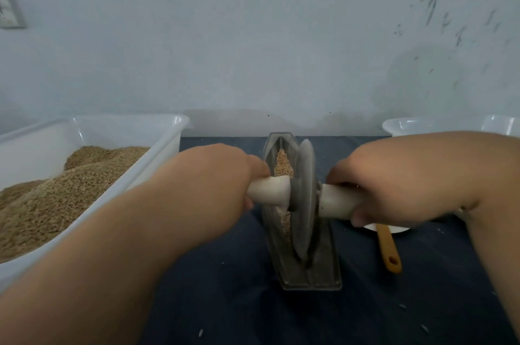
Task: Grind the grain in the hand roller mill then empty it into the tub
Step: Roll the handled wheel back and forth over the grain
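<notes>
A metal boat-shaped mill trough (323,277) stands lengthwise on the dark cloth in the middle. Its grey roller disc (305,204) stands upright in the groove, with a pale handle on each side. My left hand (222,176) grips the left handle (274,193). My right hand (394,176) grips the right handle (334,201). Tan grain (282,162) lies in the trough on the far side of the disc, and some shows below the left handle. A white tub (157,153) at the left holds a heap of tan ground grain (56,198).
A second white tub (422,124) sits at the back right, its inside hidden. A wooden spoon handle (388,249) sticks out from a white dish (394,229) under my right wrist. Stray grains dot the dark cloth (225,302). A pale wall stands close behind.
</notes>
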### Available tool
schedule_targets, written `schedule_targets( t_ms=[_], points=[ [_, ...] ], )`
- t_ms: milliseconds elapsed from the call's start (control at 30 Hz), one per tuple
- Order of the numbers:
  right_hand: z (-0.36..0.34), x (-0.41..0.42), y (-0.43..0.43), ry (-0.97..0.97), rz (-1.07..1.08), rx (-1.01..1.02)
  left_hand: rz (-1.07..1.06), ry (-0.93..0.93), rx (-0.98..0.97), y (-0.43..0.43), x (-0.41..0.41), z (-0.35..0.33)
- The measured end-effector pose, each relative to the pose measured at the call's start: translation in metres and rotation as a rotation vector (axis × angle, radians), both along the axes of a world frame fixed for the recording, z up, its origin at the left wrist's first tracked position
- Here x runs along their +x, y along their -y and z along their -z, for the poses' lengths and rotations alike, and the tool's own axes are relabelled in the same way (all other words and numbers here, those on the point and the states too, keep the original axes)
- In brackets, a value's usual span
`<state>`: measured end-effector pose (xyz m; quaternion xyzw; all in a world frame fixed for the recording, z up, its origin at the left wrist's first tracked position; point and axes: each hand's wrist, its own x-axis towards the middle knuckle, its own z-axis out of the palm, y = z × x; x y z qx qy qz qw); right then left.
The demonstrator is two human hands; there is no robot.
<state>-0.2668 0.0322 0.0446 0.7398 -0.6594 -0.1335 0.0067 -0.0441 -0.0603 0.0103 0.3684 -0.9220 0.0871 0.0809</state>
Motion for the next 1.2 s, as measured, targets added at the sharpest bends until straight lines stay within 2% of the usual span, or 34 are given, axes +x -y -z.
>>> schedule_targets(
  t_ms=[100, 200, 300, 433, 533, 733, 867, 933, 1067, 1200],
  points=[
    [0.002, -0.001, 0.002, 0.006, 0.008, 0.025, 0.021, 0.01, -0.007, -0.001, 0.003, 0.0],
    [0.017, -0.005, 0.019, 0.014, 0.024, -0.039, -0.009, -0.024, 0.002, 0.01, -0.006, 0.011],
    [0.04, -0.01, 0.04, 0.011, 0.103, -0.214, -0.08, -0.112, -0.015, 0.03, -0.02, 0.029],
    [0.069, -0.012, 0.061, 0.025, 0.072, -0.514, -0.137, -0.188, -0.037, 0.051, -0.028, 0.049],
    [0.072, -0.014, 0.062, 0.043, 0.053, -0.587, -0.147, -0.205, -0.025, 0.055, -0.029, 0.051],
    [0.04, -0.008, 0.042, -0.016, -0.005, -0.353, -0.123, -0.07, -0.009, 0.032, -0.019, 0.027],
    [0.009, -0.001, 0.016, 0.084, -0.026, -0.072, -0.041, 0.053, 0.016, 0.013, -0.005, 0.009],
    [0.0, 0.001, 0.005, 0.114, -0.026, -0.001, -0.015, 0.08, 0.051, 0.007, 0.003, 0.001],
    [0.001, 0.0, 0.007, 0.113, -0.046, -0.007, -0.002, 0.072, 0.107, 0.006, 0.007, 0.0],
    [0.022, -0.009, 0.032, 0.115, 0.018, -0.123, -0.038, -0.075, 0.106, 0.025, -0.008, 0.019]
  ],
)
